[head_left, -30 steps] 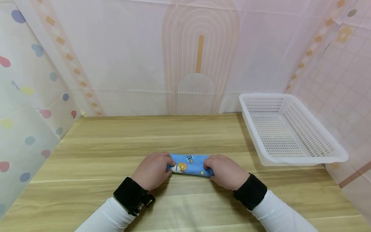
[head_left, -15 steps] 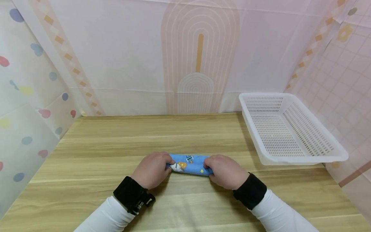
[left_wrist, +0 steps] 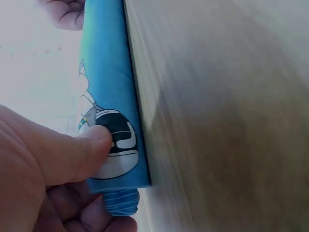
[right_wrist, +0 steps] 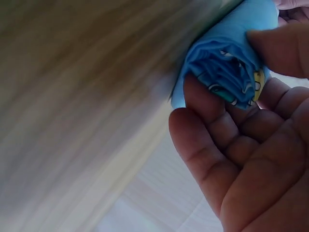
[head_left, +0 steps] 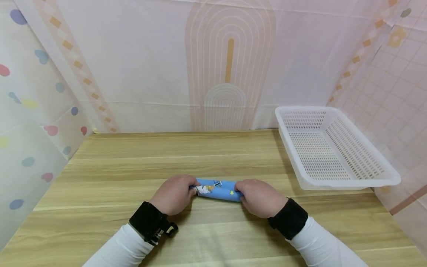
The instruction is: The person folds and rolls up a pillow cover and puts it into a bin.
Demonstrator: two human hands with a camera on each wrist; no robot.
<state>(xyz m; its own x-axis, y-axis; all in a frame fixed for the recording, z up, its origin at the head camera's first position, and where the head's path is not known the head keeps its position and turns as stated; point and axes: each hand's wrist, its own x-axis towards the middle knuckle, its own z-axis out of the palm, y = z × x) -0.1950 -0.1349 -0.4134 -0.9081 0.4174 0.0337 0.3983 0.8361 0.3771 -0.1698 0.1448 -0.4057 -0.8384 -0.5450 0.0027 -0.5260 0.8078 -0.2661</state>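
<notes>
A rolled blue cloth (head_left: 218, 190) with cartoon prints and a yellow star lies crosswise on the wooden table. My left hand (head_left: 175, 193) grips its left end; in the left wrist view the thumb (left_wrist: 94, 147) presses on a printed helmet-like figure, and a striped inner fold (left_wrist: 120, 202) pokes out at the end. The right end is held by my right hand (head_left: 261, 197). From the right wrist view, the spiral of layers (right_wrist: 222, 72) shows at that end, with thumb on one side and curled fingers (right_wrist: 205, 99) on the other.
A white perforated plastic basket (head_left: 337, 184) stands at the right on the wooden table (head_left: 150, 155). Printed cloth walls (head_left: 140, 66) enclose the back and both sides. Each wrist wears a black band (head_left: 288, 218).
The cloth roll has turned slightly and looks narrower, its prints shifted and its far edge nearer. The left hand has moved a little left. Both hands keep their grip.
</notes>
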